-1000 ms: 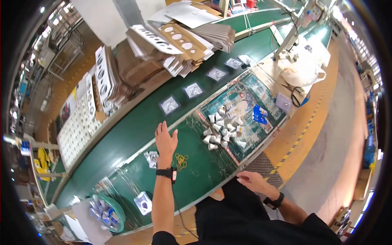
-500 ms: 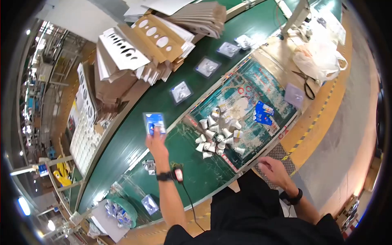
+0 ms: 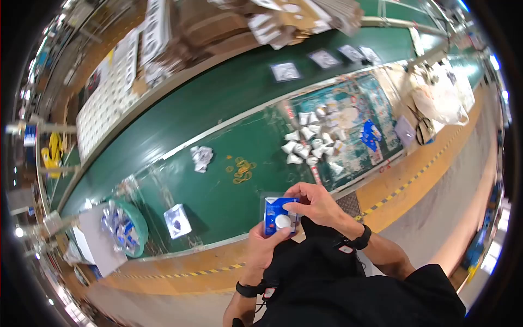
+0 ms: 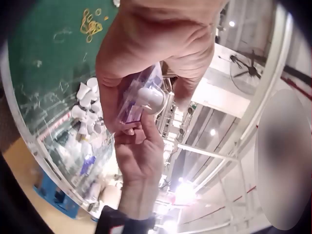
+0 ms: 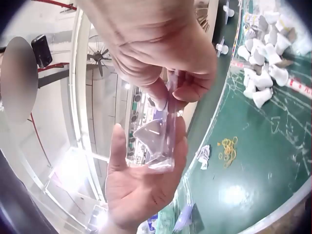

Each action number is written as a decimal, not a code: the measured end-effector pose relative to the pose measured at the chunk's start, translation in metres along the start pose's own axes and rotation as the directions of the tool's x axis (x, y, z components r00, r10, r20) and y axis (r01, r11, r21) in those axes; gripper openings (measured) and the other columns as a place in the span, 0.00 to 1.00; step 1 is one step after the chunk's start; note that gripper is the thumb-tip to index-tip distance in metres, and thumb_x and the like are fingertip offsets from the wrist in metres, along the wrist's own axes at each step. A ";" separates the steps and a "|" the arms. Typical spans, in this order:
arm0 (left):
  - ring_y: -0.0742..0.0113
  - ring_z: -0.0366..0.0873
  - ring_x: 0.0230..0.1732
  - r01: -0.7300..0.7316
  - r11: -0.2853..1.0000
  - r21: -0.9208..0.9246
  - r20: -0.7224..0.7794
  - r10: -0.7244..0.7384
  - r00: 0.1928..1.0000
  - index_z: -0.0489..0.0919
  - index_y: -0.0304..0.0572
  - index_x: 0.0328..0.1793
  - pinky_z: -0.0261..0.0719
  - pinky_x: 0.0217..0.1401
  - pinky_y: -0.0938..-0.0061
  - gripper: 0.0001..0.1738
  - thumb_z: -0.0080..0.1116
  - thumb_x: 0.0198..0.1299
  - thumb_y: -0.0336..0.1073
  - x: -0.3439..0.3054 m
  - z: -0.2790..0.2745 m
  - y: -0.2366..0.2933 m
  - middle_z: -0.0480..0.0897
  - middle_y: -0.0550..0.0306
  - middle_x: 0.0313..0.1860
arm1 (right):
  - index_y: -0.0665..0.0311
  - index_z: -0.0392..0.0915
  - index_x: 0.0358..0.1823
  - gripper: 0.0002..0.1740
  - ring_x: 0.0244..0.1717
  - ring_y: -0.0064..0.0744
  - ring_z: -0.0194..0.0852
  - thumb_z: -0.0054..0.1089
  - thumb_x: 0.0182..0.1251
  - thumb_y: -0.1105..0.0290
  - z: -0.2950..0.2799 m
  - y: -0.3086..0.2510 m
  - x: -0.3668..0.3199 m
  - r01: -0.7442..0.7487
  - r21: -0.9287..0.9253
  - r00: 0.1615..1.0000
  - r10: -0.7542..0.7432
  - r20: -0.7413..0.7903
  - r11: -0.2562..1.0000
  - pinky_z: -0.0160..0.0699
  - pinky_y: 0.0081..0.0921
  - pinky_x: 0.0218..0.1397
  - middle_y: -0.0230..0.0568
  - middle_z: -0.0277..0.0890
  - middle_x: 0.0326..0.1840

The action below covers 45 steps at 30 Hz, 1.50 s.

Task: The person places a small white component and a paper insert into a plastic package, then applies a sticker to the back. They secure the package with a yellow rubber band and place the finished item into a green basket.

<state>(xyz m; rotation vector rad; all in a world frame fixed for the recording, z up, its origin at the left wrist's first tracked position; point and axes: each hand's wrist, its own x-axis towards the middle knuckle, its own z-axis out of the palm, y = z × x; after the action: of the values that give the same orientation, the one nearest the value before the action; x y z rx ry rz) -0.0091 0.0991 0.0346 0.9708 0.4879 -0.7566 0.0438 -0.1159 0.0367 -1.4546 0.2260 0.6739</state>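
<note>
In front of the body, both hands hold a clear blister pack (image 3: 273, 209) with a blue card and a round white dome in it. My left hand (image 3: 261, 248) grips its lower left side, thumb on the front and fingers behind. My right hand (image 3: 320, 205) pinches the upper right edge between thumb and fingers. The right wrist view shows the clear plastic pack (image 5: 168, 146) edge-on, its dome bulging toward the left thumb. In the left wrist view the white dome (image 4: 152, 100) lies between the two hands.
Several similar packs (image 3: 285, 71) lie on the green belt. White cone-shaped pieces (image 3: 305, 143) are heaped on the worn mat. Yellow rubber bands (image 3: 243, 171), a crumpled white piece (image 3: 201, 158), another pack (image 3: 177, 221) and a green basket (image 3: 143, 231) sit leftward. Scissors (image 3: 424, 131) lie far right.
The left hand, at first empty and reaching over the table, took the nearest pack from the belt and brought it back to the body. The right hand has moved left and grips it too.
</note>
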 end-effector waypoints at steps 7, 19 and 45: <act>0.68 0.86 0.48 -0.109 0.993 -0.042 -0.306 0.091 0.948 0.83 0.31 0.56 0.86 0.54 0.70 0.19 0.75 0.59 0.28 -0.093 -0.106 -0.012 0.88 0.55 0.46 | 0.68 0.83 0.54 0.16 0.41 0.18 0.78 0.71 0.70 0.66 0.149 0.047 0.044 0.099 -0.072 0.951 -0.073 0.299 0.992 0.79 0.21 0.46 0.33 0.85 0.40; 0.66 0.86 0.47 -0.296 0.954 -0.044 -0.612 0.209 0.763 0.83 0.30 0.54 0.85 0.57 0.67 0.21 0.77 0.55 0.30 -0.179 -0.210 -0.027 0.88 0.52 0.47 | 0.62 0.81 0.51 0.13 0.44 0.51 0.81 0.68 0.69 0.66 0.217 0.072 0.237 0.347 -0.876 0.665 -0.746 -0.022 0.336 0.82 0.43 0.44 0.48 0.76 0.48; 0.72 0.86 0.45 -0.372 0.901 0.224 -0.119 0.405 0.907 0.84 0.29 0.54 0.85 0.53 0.75 0.22 0.79 0.55 0.28 -0.164 -0.131 0.080 0.89 0.56 0.46 | 0.70 0.73 0.61 0.14 0.49 0.21 0.81 0.58 0.77 0.78 0.208 -0.067 -0.019 0.369 0.053 0.924 -0.360 -0.129 0.928 0.81 0.19 0.56 0.38 0.82 0.49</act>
<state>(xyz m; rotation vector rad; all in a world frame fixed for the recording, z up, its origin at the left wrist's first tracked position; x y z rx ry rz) -0.0605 0.2982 0.1254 1.2771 0.3454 -0.3665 0.0130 0.0801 0.1302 -1.4150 0.0653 0.2729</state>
